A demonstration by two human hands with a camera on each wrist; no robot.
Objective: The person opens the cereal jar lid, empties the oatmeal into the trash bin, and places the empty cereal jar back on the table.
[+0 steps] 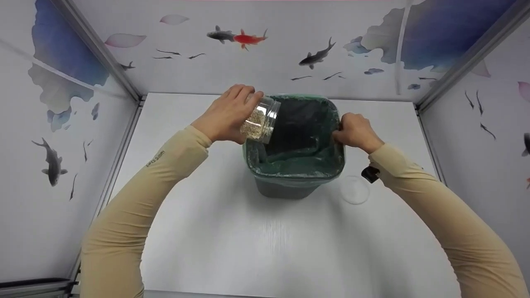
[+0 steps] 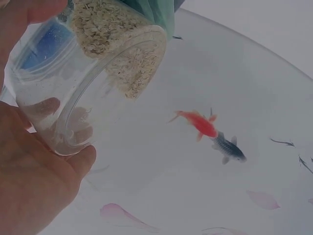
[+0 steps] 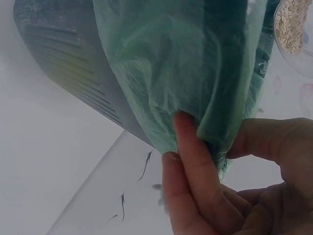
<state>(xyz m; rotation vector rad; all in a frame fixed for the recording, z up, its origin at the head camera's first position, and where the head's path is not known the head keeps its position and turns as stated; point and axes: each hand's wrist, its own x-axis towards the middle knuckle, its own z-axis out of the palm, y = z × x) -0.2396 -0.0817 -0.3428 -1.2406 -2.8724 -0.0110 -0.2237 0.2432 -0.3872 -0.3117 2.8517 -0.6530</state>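
My left hand [image 1: 232, 111] grips a clear jar [image 1: 270, 120] partly filled with pale flakes [image 2: 107, 29] like oats. The jar lies tipped on its side, its mouth over the left rim of a grey bin [image 1: 285, 190]. In the left wrist view the flakes have slid along the jar's lower side towards the mouth. A green bin bag [image 1: 296, 167] lines the bin and folds over its rim. On the bin's right side my right hand [image 1: 357, 131] pinches the rim through the bag, thumb on one side and fingers on the other.
A clear round lid [image 1: 355, 190] lies on the white table [image 1: 248, 248], right of the bin and near my right wrist. White panels printed with fish and petals [image 1: 281, 62] stand along the back and both sides.
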